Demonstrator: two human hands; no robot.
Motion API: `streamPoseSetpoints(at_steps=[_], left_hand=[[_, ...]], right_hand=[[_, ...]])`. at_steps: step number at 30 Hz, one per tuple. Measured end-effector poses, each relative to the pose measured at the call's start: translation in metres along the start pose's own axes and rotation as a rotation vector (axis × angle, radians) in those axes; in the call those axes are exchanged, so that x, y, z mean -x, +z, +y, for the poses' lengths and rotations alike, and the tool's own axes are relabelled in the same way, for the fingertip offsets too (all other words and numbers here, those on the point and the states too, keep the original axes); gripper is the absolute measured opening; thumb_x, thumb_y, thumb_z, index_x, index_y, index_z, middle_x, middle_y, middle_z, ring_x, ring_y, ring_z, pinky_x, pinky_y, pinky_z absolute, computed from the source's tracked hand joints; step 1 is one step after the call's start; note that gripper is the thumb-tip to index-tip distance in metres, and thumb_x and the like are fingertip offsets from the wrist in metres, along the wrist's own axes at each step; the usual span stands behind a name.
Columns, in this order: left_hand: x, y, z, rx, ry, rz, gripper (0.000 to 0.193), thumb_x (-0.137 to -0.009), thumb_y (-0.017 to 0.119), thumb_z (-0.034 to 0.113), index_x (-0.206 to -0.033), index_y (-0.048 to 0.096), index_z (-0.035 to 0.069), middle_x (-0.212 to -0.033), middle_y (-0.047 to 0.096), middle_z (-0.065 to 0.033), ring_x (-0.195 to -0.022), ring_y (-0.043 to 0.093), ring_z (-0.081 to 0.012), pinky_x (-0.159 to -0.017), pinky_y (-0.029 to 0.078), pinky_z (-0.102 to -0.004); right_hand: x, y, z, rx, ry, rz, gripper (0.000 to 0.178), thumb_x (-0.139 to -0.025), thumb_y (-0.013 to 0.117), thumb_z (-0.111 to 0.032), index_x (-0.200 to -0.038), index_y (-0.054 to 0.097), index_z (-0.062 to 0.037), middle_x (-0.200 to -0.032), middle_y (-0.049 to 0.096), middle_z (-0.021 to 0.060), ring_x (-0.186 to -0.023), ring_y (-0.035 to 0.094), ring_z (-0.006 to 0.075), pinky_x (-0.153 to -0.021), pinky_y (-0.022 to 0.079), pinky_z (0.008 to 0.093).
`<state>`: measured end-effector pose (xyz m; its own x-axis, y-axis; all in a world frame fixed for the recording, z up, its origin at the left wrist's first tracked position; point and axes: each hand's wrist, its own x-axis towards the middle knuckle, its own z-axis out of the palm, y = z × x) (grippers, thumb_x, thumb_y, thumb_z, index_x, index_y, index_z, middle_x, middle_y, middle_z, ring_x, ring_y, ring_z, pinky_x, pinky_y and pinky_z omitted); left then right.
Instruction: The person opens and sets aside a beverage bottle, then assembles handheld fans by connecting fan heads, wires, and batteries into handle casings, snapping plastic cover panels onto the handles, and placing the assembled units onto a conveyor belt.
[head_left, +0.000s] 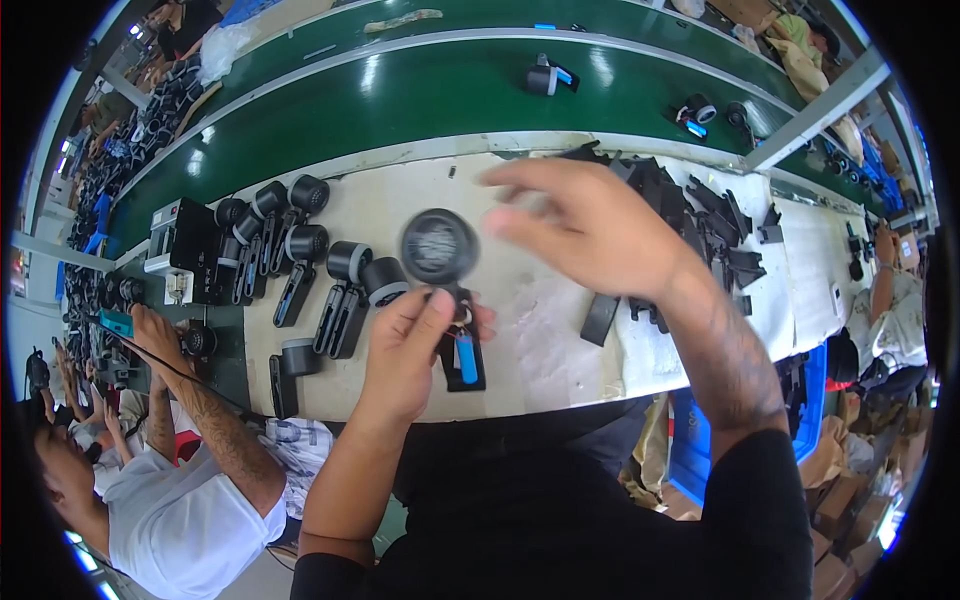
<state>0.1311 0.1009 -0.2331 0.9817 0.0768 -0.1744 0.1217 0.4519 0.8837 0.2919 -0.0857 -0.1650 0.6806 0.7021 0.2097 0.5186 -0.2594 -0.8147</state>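
Right hand, fingers parted; left hand pinching 1 handheld device at mid-length (likely light, rigid; best gripped off its blue cylinder).

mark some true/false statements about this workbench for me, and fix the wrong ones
1. The person's left hand holds a black round-headed plastic device with a blue cylinder in its handle. True.
2. The person's right hand grips a second device. False: it is raised with nothing visible in its grasp.
3. Loose black plastic pieces lie toward the right of the pale bench covering. True.
4. A blue plastic crate stands at the person's left. False: it is at the right, by the bench's near edge.
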Motion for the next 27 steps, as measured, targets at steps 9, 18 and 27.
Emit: streamPoseSetpoints(at_steps=[9, 18, 27], left_hand=[[-0.002, -0.023, -0.003, 0.089, 0.015, 0.217, 0.035, -0.1, 0.069, 0.02, -0.132, 0.067, 0.003, -0.13, 0.069, -0.0074, -0.091, 0.057, -0.0052, -0.071, 0.04, -0.0222], [-0.011, -0.015, -0.01, 0.14, 0.036, 0.19, 0.04, -0.107, 0.054, 0.027, -0.133, 0.061, -0.002, -0.133, 0.066, -0.0141, -0.086, 0.061, -0.0135, -0.082, 0.05, -0.0276], [-0.004, -0.002, -0.01, 0.197, 0.1, 0.088, 0.045, -0.106, 0.053, 0.029, -0.138, 0.057, -0.003, -0.135, 0.065, -0.0139, -0.105, 0.064, -0.0141, -0.082, 0.05, -0.0278]], right_hand=[[0.15, 0.048, 0.07, 0.834, 0.451, 0.043, 0.05, -0.082, 0.081, -0.043, -0.102, 0.063, -0.0003, -0.074, 0.068, 0.0175, -0.065, 0.068, 0.0397, -0.06, 0.055, 0.0481], [0.119, 0.042, 0.03, 0.264, 0.253, 0.203, 0.021, -0.091, 0.072, -0.013, -0.104, 0.063, 0.0005, -0.081, 0.067, 0.0133, -0.067, 0.065, 0.0265, -0.063, 0.053, 0.0377], [0.079, 0.077, 0.003, -0.3, 0.206, 0.075, 0.014, -0.1, 0.066, -0.011, -0.107, 0.064, 0.0002, -0.078, 0.063, 0.0049, -0.07, 0.056, 0.0089, -0.064, 0.047, 0.026]])
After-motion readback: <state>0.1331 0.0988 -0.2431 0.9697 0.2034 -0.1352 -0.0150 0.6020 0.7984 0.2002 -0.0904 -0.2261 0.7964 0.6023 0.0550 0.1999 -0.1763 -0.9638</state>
